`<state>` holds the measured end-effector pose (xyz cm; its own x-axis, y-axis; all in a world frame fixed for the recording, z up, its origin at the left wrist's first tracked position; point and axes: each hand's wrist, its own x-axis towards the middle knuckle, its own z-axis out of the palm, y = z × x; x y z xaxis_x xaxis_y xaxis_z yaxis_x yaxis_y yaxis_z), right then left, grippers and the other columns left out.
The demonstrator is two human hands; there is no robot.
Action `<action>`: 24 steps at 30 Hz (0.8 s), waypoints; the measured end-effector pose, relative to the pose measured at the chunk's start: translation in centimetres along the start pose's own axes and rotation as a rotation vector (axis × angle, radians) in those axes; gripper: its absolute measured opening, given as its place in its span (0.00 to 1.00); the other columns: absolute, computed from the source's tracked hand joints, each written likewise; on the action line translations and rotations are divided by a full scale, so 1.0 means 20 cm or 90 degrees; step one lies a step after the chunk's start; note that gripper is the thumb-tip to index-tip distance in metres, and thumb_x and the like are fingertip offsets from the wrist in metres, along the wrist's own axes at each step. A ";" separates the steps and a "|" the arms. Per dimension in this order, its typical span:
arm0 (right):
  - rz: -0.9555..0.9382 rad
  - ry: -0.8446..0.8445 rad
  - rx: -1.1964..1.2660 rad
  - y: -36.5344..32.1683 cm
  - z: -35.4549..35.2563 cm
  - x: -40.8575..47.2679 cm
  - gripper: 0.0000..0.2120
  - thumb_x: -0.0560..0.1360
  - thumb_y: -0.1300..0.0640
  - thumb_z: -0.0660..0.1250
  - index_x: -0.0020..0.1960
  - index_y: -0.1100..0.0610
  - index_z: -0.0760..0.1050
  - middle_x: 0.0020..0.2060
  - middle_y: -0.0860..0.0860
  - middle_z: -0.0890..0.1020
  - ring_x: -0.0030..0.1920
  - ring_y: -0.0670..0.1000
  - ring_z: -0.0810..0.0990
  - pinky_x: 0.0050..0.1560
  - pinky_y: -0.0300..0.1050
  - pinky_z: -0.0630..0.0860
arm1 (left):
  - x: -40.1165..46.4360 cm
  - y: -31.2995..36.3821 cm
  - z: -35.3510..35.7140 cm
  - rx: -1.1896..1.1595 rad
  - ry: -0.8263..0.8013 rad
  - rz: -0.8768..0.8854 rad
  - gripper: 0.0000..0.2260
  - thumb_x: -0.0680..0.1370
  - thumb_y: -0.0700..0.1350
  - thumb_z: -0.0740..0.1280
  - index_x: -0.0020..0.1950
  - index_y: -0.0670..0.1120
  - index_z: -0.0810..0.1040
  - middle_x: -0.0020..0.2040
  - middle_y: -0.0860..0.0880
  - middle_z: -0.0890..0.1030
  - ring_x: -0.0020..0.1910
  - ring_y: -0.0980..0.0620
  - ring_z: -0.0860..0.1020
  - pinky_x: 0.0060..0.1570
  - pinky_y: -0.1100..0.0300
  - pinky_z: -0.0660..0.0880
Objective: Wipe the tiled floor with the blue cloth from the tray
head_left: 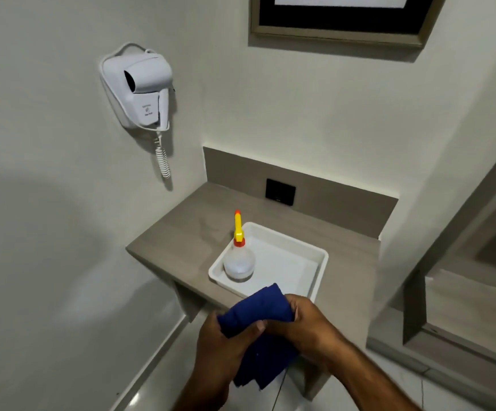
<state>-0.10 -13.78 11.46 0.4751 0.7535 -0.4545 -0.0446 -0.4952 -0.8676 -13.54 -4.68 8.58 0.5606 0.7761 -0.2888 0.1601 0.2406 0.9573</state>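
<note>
While both hands, left hand (223, 348) and right hand (306, 321), pinch blue cloth (258, 310) clear of tray (321, 262): fold flat, then lower to tiled floor (158, 387).

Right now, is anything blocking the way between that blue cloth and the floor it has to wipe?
Nothing visible. The blue cloth is already out of the white tray, held by the left hand and the right hand beyond the counter edge, with bare tiled floor below.
</note>
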 end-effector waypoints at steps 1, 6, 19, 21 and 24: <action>-0.006 0.002 0.002 -0.01 -0.08 0.06 0.12 0.71 0.57 0.76 0.53 0.52 0.80 0.46 0.50 0.88 0.47 0.51 0.87 0.54 0.52 0.84 | 0.05 0.01 0.05 0.005 0.017 -0.016 0.16 0.65 0.45 0.79 0.48 0.53 0.79 0.42 0.55 0.87 0.42 0.54 0.85 0.40 0.58 0.82; -0.005 0.034 -0.066 -0.03 -0.43 0.46 0.13 0.70 0.61 0.76 0.53 0.61 0.80 0.48 0.58 0.87 0.49 0.57 0.86 0.55 0.58 0.83 | 0.39 0.02 0.31 0.065 0.091 -0.049 0.24 0.66 0.46 0.79 0.60 0.47 0.77 0.54 0.47 0.84 0.52 0.45 0.82 0.54 0.42 0.81; -0.047 0.008 -0.518 0.32 -0.47 1.17 0.19 0.74 0.55 0.72 0.61 0.62 0.73 0.60 0.60 0.80 0.61 0.58 0.78 0.62 0.49 0.74 | 0.94 -0.26 0.55 0.731 0.072 -0.054 0.07 0.76 0.50 0.67 0.50 0.48 0.79 0.51 0.49 0.84 0.52 0.48 0.81 0.54 0.51 0.79; -0.060 -0.007 -0.575 0.35 -0.44 1.19 0.15 0.76 0.56 0.68 0.60 0.62 0.73 0.60 0.60 0.80 0.61 0.59 0.78 0.62 0.49 0.74 | 0.93 -0.28 0.56 0.835 0.074 -0.035 0.07 0.77 0.48 0.64 0.48 0.48 0.81 0.49 0.49 0.85 0.51 0.49 0.82 0.56 0.51 0.77; -0.082 0.064 -0.651 0.38 -0.38 1.20 0.18 0.77 0.55 0.67 0.64 0.60 0.70 0.62 0.58 0.77 0.62 0.58 0.76 0.63 0.51 0.75 | 0.93 -0.30 0.56 0.943 0.096 0.006 0.08 0.77 0.51 0.65 0.47 0.50 0.82 0.50 0.49 0.85 0.53 0.48 0.81 0.60 0.50 0.74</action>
<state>17.67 -2.85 -4.55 0.4965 0.8104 -0.3111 0.7575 -0.5795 -0.3006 4.94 1.79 -2.44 0.4941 0.8479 -0.1924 0.8688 -0.4896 0.0737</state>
